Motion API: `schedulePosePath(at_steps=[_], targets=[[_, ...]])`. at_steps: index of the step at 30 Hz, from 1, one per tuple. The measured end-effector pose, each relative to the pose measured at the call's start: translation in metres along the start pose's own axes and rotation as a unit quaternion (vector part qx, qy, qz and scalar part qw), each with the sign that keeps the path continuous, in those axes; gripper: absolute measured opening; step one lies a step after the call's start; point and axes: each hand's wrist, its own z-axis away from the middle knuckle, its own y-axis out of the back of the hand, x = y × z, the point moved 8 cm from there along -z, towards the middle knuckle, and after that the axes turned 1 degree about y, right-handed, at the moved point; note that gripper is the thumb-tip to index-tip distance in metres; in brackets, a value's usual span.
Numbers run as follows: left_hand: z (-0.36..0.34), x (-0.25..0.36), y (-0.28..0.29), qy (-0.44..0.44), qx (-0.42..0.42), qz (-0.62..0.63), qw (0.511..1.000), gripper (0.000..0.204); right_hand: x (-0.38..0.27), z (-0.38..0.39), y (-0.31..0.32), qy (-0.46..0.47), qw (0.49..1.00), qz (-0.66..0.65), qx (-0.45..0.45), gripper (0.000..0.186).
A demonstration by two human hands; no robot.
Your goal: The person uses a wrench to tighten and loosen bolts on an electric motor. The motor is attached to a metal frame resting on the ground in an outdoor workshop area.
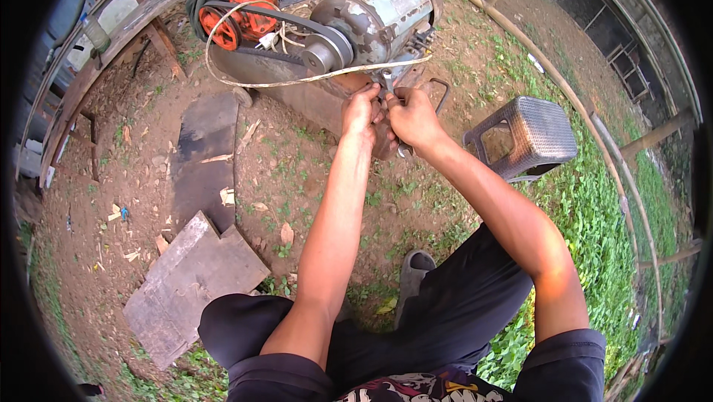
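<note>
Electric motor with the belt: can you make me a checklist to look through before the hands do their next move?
1. Wrench held: ok. The right hand is closed around the wrench; the left hand is close beside it.
2. Wrench seated on a bolt: cannot tell. Fingers hide the spot.
3. Hands off the belt and motor pulley: ok. Both hands are apart from them.
4. Belt on both wheels: ok. It links the motor pulley and the orange wheel.
5. Cable out of the way: not ok. The cream cable crosses close to the hands.
6. Electric motor unplugged: cannot tell.
</note>
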Motion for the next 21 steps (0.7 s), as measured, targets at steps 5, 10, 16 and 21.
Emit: schedulePosePath(at_steps=[5,10,16,21], targets=[[0.001,0.001,0.000,-0.025,0.017,0.019,0.999,0.013,0.000,-0.002,0.000,0.002,0.999,0.038,-0.008,0.027],[-0.002,0.001,0.003,-0.029,0.000,0.036,0.999,0.014,-0.005,-0.003,-0.001,0.006,0.997,0.078,-0.029,0.026],[0.001,0.004,-0.004,-0.048,-0.013,0.024,0.998,0.016,0.009,-0.016,0.007,0.069,0.984,0.165,0.016,0.028],[0.009,0.008,-0.006,-0.059,0.003,-0.006,0.998,0.015,0.019,-0.007,0.001,-0.081,0.995,-0.058,-0.013,0.031]])
